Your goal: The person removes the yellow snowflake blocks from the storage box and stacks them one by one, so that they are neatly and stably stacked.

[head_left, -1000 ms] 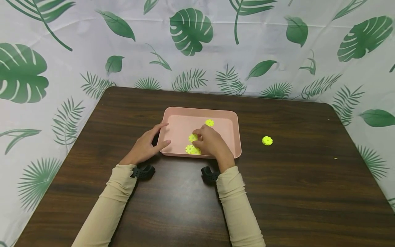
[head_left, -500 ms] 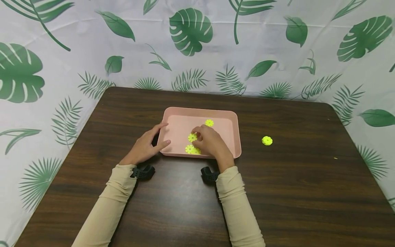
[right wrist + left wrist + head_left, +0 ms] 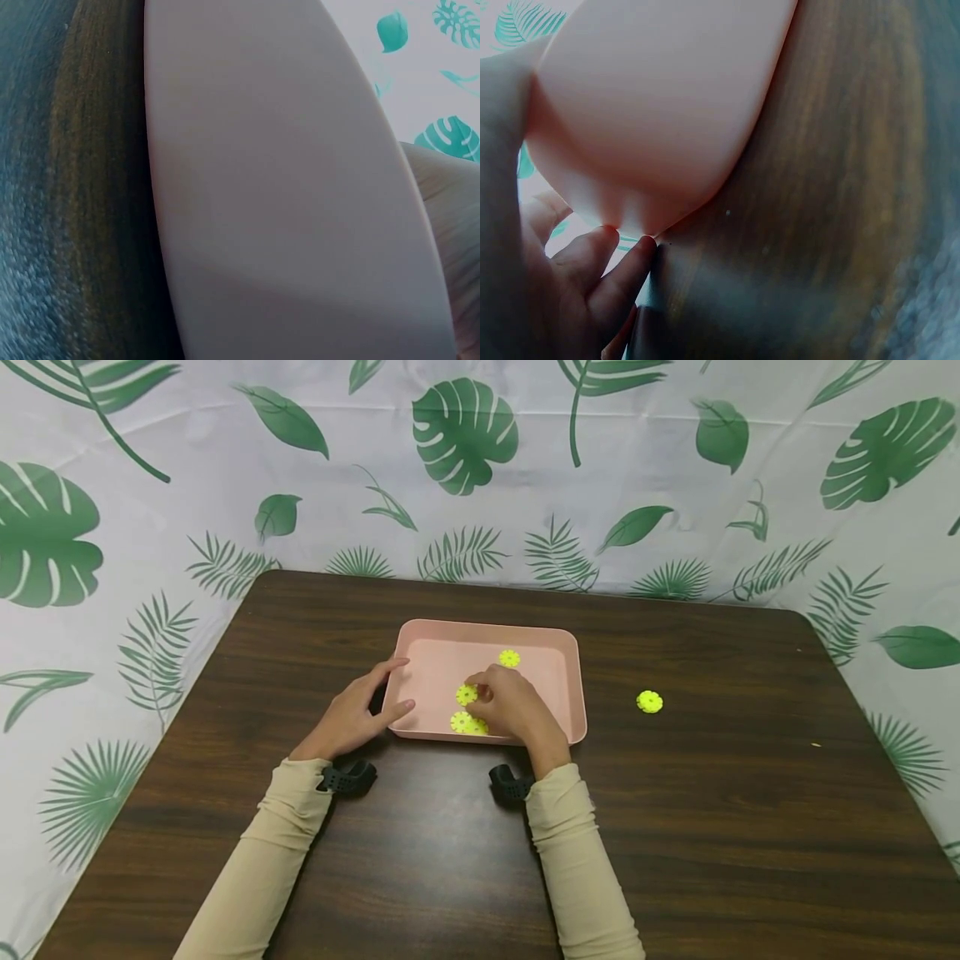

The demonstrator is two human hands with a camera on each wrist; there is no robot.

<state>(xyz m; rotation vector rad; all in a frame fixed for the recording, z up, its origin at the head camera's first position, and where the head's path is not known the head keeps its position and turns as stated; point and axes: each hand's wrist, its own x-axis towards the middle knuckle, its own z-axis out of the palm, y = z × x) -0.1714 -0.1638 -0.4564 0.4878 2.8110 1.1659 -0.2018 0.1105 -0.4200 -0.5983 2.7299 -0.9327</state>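
Note:
In the head view, my left hand (image 3: pixel 356 714) grips the left side of a shallow pink tray (image 3: pixel 423 628). The left wrist view shows its fingertips on the tray's outer wall (image 3: pixel 667 97), with the thumb over the rim. Inside the tray, my right hand (image 3: pixel 516 703) has index finger and thumb at the edges of a yellow notched disc (image 3: pixel 467 695), pinching it. Two overlapping yellow discs (image 3: pixel 461 722) lie just below, partly hidden by that thumb. Beyond the knuckles lies another yellow disc (image 3: pixel 509 658). The right wrist view has only the tray's outer wall (image 3: pixel 285 165), no fingers.
To the right of the tray, a yellow disc or small stack (image 3: pixel 649 702) lies on the dark wood table (image 3: pixel 720 802). A tiny yellow scrap (image 3: pixel 816 745) is farther right. A leaf-print cloth (image 3: pixel 480 518) hangs behind the table's back edge.
My right fingertips and the yellow disc between them have shifted very slightly to the left. The left hand, the tray and the other discs stay in place.

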